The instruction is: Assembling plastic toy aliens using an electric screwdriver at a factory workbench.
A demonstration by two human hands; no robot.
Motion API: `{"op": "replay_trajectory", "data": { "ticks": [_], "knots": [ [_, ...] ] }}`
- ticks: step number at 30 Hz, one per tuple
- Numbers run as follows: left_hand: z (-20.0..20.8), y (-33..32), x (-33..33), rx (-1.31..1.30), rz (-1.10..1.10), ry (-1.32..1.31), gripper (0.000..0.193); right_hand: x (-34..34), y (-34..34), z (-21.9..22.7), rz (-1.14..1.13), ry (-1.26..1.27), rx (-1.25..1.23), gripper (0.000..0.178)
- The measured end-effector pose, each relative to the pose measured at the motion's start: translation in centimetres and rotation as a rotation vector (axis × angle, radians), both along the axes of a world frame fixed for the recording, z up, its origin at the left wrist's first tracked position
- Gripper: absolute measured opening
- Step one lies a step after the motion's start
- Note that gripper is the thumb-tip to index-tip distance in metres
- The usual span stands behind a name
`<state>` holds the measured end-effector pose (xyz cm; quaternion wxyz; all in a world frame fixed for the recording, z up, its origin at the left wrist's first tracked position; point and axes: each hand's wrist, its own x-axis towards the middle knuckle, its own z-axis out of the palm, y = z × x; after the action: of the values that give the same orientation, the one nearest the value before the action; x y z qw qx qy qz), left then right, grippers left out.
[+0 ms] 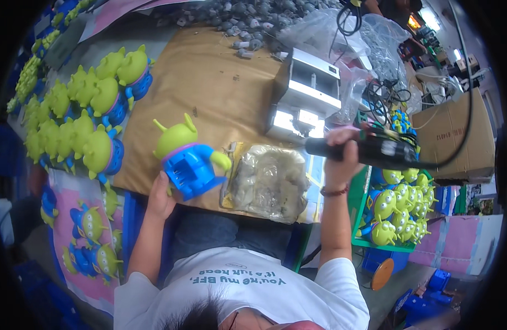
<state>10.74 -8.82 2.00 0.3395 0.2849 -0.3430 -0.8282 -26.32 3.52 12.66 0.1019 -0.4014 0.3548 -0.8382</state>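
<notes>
My left hand [162, 198] is closed on a toy figure [187, 165] with a green head and a blue body. It is tilted over the brown tabletop, and an open recess shows in its blue body. My right hand [343, 157] is wrapped round a black electric screwdriver [385, 151], which lies level with its cable running off to the right. The tool's front end points left, by the lower part of a silver screw feeder [311, 82]. Between my hands lies a plastic-wrapped holder [270, 184] with a hollow in its middle.
Rows of green and blue toy figures [80, 126] stand on the left. More lie on a pink sheet [80, 220] and in a green crate [359, 223] at right. Small grey parts [248, 22] are heaped at the back. A cardboard box [457, 137] stands far right.
</notes>
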Motion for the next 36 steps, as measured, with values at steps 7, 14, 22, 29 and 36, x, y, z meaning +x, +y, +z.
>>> {"op": "replay_trajectory", "data": {
  "ticks": [7, 14, 22, 29, 36],
  "knots": [
    [-1.1, -0.8, 1.4, -0.054, 0.268, -0.210, 0.040, -1.8, -0.5, 8.6, -0.043, 0.137, -0.230, 0.042],
    [-0.3, -4.7, -0.2, -0.531, 0.690, -0.679, 0.032, -3.4, -6.3, 6.5, -0.566, 0.524, 0.168, 0.018],
    [-1.3, -11.4, -0.9, -0.674, 1.063, -0.819, 0.034, -0.3, 3.3, 6.6, 0.198, -0.032, -0.091, 0.029],
    [-1.7, -13.4, -1.4, -0.625, 1.078, -1.010, 0.043, -0.9, 8.3, 1.2, -0.177, -0.300, 0.304, 0.039],
    [-2.5, -6.9, -0.1, -0.957, 0.950, -0.968, 0.059, -2.7, 11.0, 0.1, -0.090, -0.559, 0.564, 0.035]
  ]
}}
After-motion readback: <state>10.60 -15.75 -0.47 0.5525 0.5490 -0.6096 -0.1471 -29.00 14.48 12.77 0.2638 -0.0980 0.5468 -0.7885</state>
